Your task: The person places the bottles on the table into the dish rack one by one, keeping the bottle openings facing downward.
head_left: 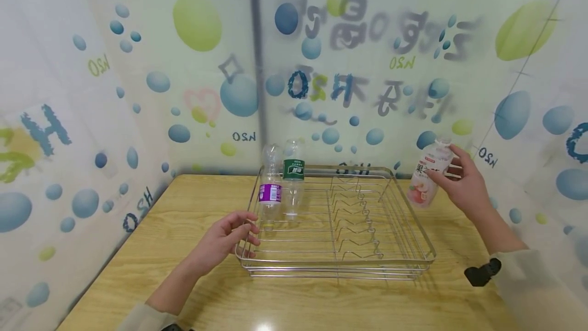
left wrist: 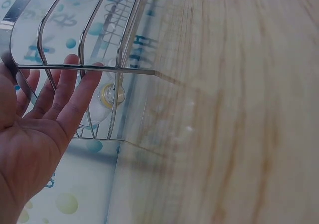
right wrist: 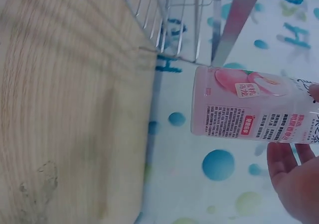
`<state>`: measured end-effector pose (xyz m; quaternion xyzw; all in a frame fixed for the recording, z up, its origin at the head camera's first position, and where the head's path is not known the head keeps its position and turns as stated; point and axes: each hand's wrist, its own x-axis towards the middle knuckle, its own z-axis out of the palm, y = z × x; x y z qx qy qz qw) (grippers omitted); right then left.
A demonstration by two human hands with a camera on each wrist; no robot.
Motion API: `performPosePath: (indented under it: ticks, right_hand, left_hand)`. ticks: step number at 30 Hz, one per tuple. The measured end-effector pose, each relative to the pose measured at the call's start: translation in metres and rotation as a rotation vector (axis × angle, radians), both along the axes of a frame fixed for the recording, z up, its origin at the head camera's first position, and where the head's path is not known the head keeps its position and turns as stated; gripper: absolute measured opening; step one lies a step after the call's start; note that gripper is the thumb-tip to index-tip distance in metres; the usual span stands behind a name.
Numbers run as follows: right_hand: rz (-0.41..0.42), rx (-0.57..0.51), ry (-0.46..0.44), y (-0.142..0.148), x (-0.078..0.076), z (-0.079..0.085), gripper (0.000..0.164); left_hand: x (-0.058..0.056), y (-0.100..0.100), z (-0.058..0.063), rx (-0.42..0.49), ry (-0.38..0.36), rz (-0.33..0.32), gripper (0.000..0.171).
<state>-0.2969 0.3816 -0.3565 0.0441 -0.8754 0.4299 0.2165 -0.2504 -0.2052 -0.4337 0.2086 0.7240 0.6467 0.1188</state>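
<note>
My right hand (head_left: 459, 180) grips a bottle (head_left: 429, 173) with a pink and white peach label, tilted in the air beside the right rim of a wire dish rack (head_left: 337, 260). The label fills much of the bottle (right wrist: 249, 104) in the right wrist view. Two clear plastic bottles lie in the rack's left part: one with a purple label (head_left: 270, 193), one with a green label (head_left: 294, 169). My left hand (head_left: 229, 236) is at the rack's front left corner, its fingers loosely spread against the wires. In the left wrist view those fingers (left wrist: 75, 104) touch the rack's side.
The rack stands on a wooden table (head_left: 197, 300). Curtains (head_left: 367, 65) printed with bubbles and letters hang behind the table and along both sides. Wavy wire dividers (head_left: 356, 218) run through the rack's right half.
</note>
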Motion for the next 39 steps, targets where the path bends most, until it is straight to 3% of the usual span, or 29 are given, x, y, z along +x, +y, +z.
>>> performPosePath:
  ticks: [10, 17, 27, 33, 39]
  right_hand:
    - [0.031, -0.041, 0.12, -0.022, 0.019, 0.032, 0.084]
    - [0.085, -0.062, 0.135, -0.038, 0.026, 0.047, 0.084]
    - [0.232, -0.034, 0.115, -0.08, 0.033, 0.046, 0.083]
    - [0.286, 0.015, 0.084, -0.103, 0.039, 0.041, 0.081]
    - [0.346, 0.019, 0.093, -0.124, 0.042, 0.037, 0.081]
  left_hand:
    - [-0.001, -0.001, 0.0, -0.01, 0.0, 0.001, 0.048]
    - [-0.002, 0.0, 0.0, -0.015, 0.007, 0.011, 0.05]
    - [0.002, -0.001, 0.002, -0.092, 0.054, 0.066, 0.045]
    - [0.004, -0.002, 0.007, -0.177, 0.128, 0.097, 0.041]
    - [0.005, -0.002, 0.01, -0.215, 0.143, 0.14, 0.041]
